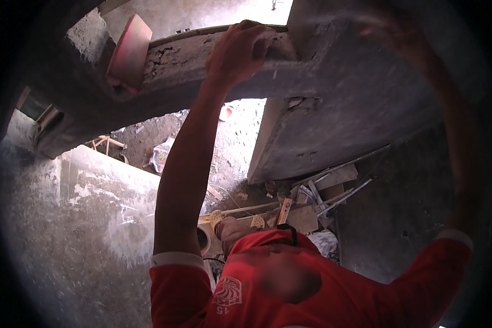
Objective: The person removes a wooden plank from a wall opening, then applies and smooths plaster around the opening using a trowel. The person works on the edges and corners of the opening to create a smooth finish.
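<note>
My left hand (pixel 239 54) is up on a rough concrete ledge (pixel 183 57) of a wall opening, its fingers bent and closed. Whatever lies under the fingertips is hidden. Just right of it, the ledge meets the upright side (pixel 311 38) of the opening. My right hand (pixel 393 30) is raised against the grey plastered wall (pixel 366 93) at the upper right. Motion and shadow smear its fingers, so I cannot tell whether it holds anything. A reddish, pale-faced block (pixel 130 53) leans on the ledge to the left of my left hand.
Below the ledge, a second opening shows rubble ground (pixel 229 158) and a crumpled plastic bag (pixel 161 154). Timber strips and boards (pixel 317 197) lie piled by my feet, near a round pipe-like opening (pixel 203 240). A patchy plastered wall (pixel 104 218) stands at the left.
</note>
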